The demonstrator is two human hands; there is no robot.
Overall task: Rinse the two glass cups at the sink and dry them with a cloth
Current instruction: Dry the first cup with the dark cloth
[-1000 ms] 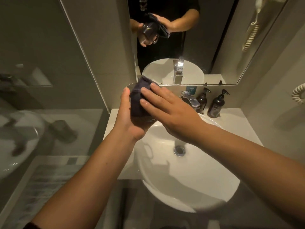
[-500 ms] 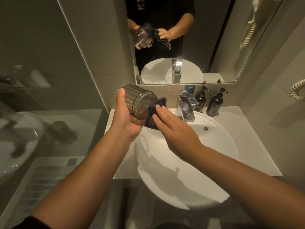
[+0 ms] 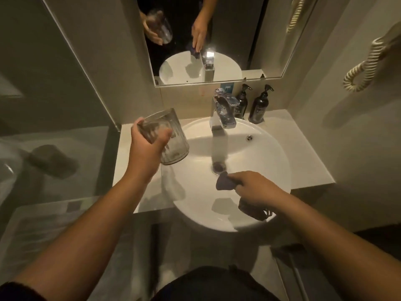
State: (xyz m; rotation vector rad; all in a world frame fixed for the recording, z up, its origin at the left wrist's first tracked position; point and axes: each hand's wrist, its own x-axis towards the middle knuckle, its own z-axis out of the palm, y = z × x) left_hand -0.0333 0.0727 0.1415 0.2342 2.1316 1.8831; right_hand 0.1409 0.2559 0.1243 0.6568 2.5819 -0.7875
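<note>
My left hand [image 3: 145,148] grips a ribbed glass cup [image 3: 171,135], held tilted over the left rim of the white sink [image 3: 267,153] and the counter beside it. My right hand [image 3: 253,187] is low over the front of the basin, fingers closed on a dark purple cloth [image 3: 224,183]; more of the cloth hangs below the wrist. The cloth and the cup are apart. A second glass cup is not visible.
A chrome tap [image 3: 223,111] stands at the back of the basin, with two dark pump bottles [image 3: 259,105] to its right on the white counter [image 3: 303,153]. A mirror [image 3: 217,35] hangs above. A coiled cord [image 3: 364,68] hangs on the right wall. A glass partition stands at left.
My right hand pulled the cloth off the cup and dropped toward the front of the basin. My left hand lowered the cup toward the left side of the sink.
</note>
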